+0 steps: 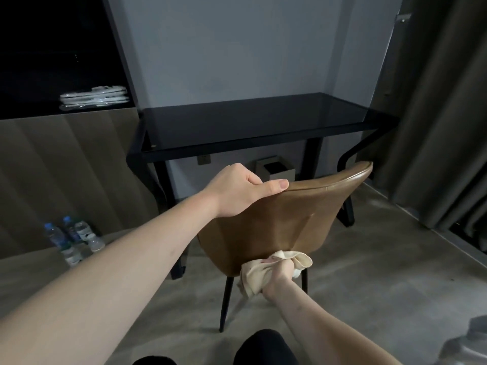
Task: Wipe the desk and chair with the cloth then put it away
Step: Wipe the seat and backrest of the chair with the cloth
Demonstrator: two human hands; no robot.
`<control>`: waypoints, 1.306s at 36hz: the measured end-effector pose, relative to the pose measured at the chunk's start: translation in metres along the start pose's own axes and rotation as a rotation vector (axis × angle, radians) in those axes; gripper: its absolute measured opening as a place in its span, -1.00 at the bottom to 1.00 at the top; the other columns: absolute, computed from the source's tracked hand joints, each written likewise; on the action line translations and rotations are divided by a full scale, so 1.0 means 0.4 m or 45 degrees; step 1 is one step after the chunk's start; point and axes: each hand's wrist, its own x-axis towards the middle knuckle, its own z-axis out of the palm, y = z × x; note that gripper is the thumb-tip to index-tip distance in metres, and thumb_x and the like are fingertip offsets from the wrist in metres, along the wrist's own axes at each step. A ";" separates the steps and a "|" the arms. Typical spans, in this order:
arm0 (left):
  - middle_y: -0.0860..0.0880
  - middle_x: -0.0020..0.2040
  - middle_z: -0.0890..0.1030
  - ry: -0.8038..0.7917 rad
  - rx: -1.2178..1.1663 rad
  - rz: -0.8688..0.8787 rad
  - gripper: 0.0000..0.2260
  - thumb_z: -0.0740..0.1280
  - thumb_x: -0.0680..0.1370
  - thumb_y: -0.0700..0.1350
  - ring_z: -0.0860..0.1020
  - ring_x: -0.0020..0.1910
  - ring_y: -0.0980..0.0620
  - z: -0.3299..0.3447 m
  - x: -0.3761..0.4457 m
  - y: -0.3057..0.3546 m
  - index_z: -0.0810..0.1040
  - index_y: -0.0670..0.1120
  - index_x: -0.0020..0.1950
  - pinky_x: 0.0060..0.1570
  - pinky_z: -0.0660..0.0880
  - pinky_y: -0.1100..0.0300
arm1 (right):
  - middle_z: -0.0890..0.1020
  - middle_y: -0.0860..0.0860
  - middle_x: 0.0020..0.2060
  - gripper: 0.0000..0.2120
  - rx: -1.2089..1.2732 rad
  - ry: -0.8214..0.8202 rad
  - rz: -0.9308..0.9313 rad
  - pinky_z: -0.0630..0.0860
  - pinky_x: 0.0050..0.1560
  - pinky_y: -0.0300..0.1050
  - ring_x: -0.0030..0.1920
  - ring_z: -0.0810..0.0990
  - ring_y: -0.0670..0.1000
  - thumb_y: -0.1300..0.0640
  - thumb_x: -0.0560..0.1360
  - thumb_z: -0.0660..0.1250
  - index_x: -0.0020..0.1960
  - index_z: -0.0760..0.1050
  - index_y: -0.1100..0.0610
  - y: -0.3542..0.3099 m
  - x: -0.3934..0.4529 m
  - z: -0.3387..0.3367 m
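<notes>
head: cloth (253, 279) pressed on chair (276, 225)

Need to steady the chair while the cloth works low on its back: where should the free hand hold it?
Grip the chair by its backrest's curved top rim, from behind and above. The left hand does so now, thumb along that rim, well above the cloth the right hand grips.

No text, brand or number can be read anywhere. The water bottles (71, 239) on the floor carry labels, but their print is too small and blurred to read.
</notes>
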 end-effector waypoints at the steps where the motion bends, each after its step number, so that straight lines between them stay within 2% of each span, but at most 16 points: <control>1: -0.02 -0.51 0.15 -0.010 -0.003 -0.008 -0.30 0.33 0.52 0.37 0.19 -0.52 0.03 -0.001 -0.002 0.004 0.20 -0.18 -0.46 -0.41 0.23 0.34 | 0.59 0.07 0.31 -0.81 0.000 -0.044 -0.010 0.45 0.39 -0.03 0.30 0.58 0.09 0.24 0.59 0.16 0.12 0.51 0.12 -0.005 -0.009 -0.005; 5: -0.03 -0.50 0.13 -0.028 -0.020 -0.047 -0.27 0.31 0.51 0.40 0.21 -0.50 0.00 -0.009 -0.013 0.018 0.20 -0.22 -0.44 -0.29 0.32 0.14 | 0.62 0.12 0.00 -0.73 0.002 -0.154 -0.117 0.43 0.43 0.12 -0.05 0.60 0.11 0.11 0.68 0.09 -0.04 0.50 0.18 -0.056 -0.065 -0.032; 8: -0.09 -0.48 0.19 -0.069 -0.040 -0.096 -0.20 0.26 0.47 0.48 0.30 -0.45 -0.14 -0.014 -0.020 0.025 0.24 -0.29 -0.41 -0.10 0.53 -0.10 | 0.64 0.15 0.19 -0.69 -0.025 -0.203 -0.258 0.52 0.33 0.16 0.18 0.66 0.18 0.04 0.67 0.14 0.33 0.48 0.13 -0.119 -0.112 -0.033; 13: -0.04 -0.51 0.41 -0.143 0.000 -0.164 -0.35 0.21 0.53 0.44 0.54 -0.42 0.02 -0.033 -0.037 0.042 0.43 -0.01 -0.56 0.09 0.61 -0.06 | 0.63 0.10 0.19 -0.55 -0.201 -0.216 -0.656 0.58 0.11 0.11 0.06 0.65 0.12 -0.07 0.63 0.18 0.50 0.31 -0.09 -0.225 -0.221 -0.037; 16: -0.18 -0.25 0.65 -0.184 0.041 -0.204 -0.25 0.15 0.51 0.50 0.67 -0.21 -0.04 -0.043 -0.047 0.032 0.70 -0.16 -0.25 0.12 0.61 -0.08 | 0.60 0.05 0.21 -0.44 -0.312 -0.272 -0.856 0.53 0.06 0.05 -0.01 0.63 0.05 0.05 0.67 0.14 0.62 0.09 -0.17 -0.265 -0.281 -0.055; 19: -0.19 -0.13 0.69 -0.178 0.085 -0.237 -0.20 0.11 0.47 0.54 0.68 -0.11 -0.08 -0.056 -0.056 0.018 0.68 -0.19 -0.19 0.16 0.58 -0.13 | 0.51 0.01 0.38 -0.34 -0.407 -0.341 -1.072 0.46 0.34 0.13 0.24 0.57 0.07 0.12 0.68 0.14 0.66 -0.06 -0.21 -0.269 -0.310 -0.083; 22: -0.18 -0.08 0.69 -0.191 0.173 -0.263 -0.25 0.09 0.45 0.50 0.66 -0.08 -0.11 -0.070 -0.058 0.028 0.67 -0.17 -0.19 0.18 0.55 -0.17 | 0.23 -0.02 0.61 -0.24 -0.605 -0.380 -1.395 0.25 0.52 0.06 0.55 0.30 0.03 0.05 0.63 0.18 0.65 -0.20 -0.23 -0.263 -0.302 -0.112; 25: -0.10 -0.08 0.69 -0.150 0.337 -0.223 -0.33 0.03 0.54 0.45 0.64 -0.09 -0.08 -0.060 -0.060 0.061 0.73 -0.02 -0.07 0.07 0.57 -0.08 | 0.04 -0.11 0.65 -0.23 -0.886 -0.399 -1.872 0.24 0.46 -0.06 0.50 0.13 -0.39 0.03 0.64 0.24 0.66 -0.16 -0.20 -0.270 -0.289 -0.126; 26: -0.05 0.00 0.70 -0.104 0.404 -0.187 -0.37 0.00 0.57 0.43 0.62 -0.04 -0.07 -0.049 -0.059 0.072 0.73 0.06 0.02 0.05 0.56 -0.05 | 0.03 -0.13 0.65 -0.28 -0.964 -0.371 -2.014 0.27 0.44 -0.05 0.49 0.10 -0.41 0.03 0.66 0.24 0.67 -0.10 -0.16 -0.276 -0.288 -0.123; 28: 0.01 0.06 0.69 0.004 0.464 -0.121 -0.41 -0.01 0.60 0.40 0.61 0.02 -0.06 -0.020 -0.055 0.084 0.71 0.13 0.09 0.00 0.55 0.01 | 0.11 -0.08 0.63 -0.36 -1.055 -0.282 -2.232 0.32 0.46 0.18 0.58 0.18 -0.10 -0.02 0.67 0.22 0.66 0.02 -0.08 -0.288 -0.282 -0.109; 29: 0.05 -0.06 0.70 0.065 0.466 -0.090 -0.44 0.01 0.62 0.37 0.63 -0.06 -0.04 -0.009 -0.054 0.084 0.72 0.10 -0.02 -0.09 0.53 0.06 | 0.17 -0.05 0.61 -0.39 -1.087 -0.250 -2.298 0.32 0.45 0.29 0.58 0.22 0.03 -0.03 0.66 0.21 0.65 0.08 -0.05 -0.293 -0.284 -0.102; 31: 0.07 -0.44 0.58 0.181 0.488 -0.021 -0.44 0.09 0.65 0.30 0.57 -0.36 0.06 0.002 -0.051 0.076 0.60 0.01 -0.35 -0.31 0.41 0.17 | 0.24 -0.04 0.57 -0.43 -1.144 -0.233 -2.381 0.28 0.46 0.33 0.57 0.22 0.06 -0.03 0.65 0.20 0.62 0.15 -0.02 -0.305 -0.273 -0.092; 33: 0.06 -0.60 0.42 0.267 0.478 0.023 -0.41 0.16 0.65 0.24 0.46 -0.54 0.09 0.001 -0.043 0.061 0.44 -0.02 -0.51 -0.39 0.31 0.21 | 0.28 -0.06 0.55 -0.44 -1.160 -0.268 -2.434 0.25 0.50 0.21 0.56 0.23 0.02 -0.02 0.63 0.21 0.60 0.21 0.01 -0.322 -0.264 -0.087; 37: 0.03 -0.64 0.35 0.285 0.417 0.072 -0.40 0.18 0.64 0.18 0.41 -0.59 0.05 -0.004 -0.011 0.038 0.37 -0.08 -0.55 -0.44 0.36 0.17 | 0.42 -0.09 0.45 -0.52 -1.044 -0.335 -2.414 0.30 0.48 0.03 0.50 0.33 -0.05 0.03 0.60 0.22 0.51 0.36 0.01 -0.367 -0.241 -0.066; 43: 0.01 -0.60 0.29 0.267 0.407 0.018 -0.43 0.16 0.62 0.16 0.31 -0.58 0.00 -0.033 0.030 -0.003 0.29 -0.10 -0.52 -0.35 0.52 0.05 | 0.57 -0.19 0.27 -0.62 -0.861 -0.266 -1.742 0.45 0.37 0.03 0.31 0.53 -0.12 -0.09 0.61 0.15 0.41 0.41 -0.23 -0.452 -0.189 -0.006; 47: 0.03 -0.59 0.30 0.287 0.419 -0.043 -0.46 0.16 0.61 0.14 0.34 -0.54 0.00 -0.044 0.042 -0.018 0.27 -0.08 -0.52 -0.31 0.50 0.12 | 0.61 -0.16 0.16 -0.65 -0.819 -0.330 -1.501 0.41 0.21 -0.07 0.22 0.56 -0.08 -0.14 0.65 0.14 0.41 0.42 -0.18 -0.471 -0.184 0.023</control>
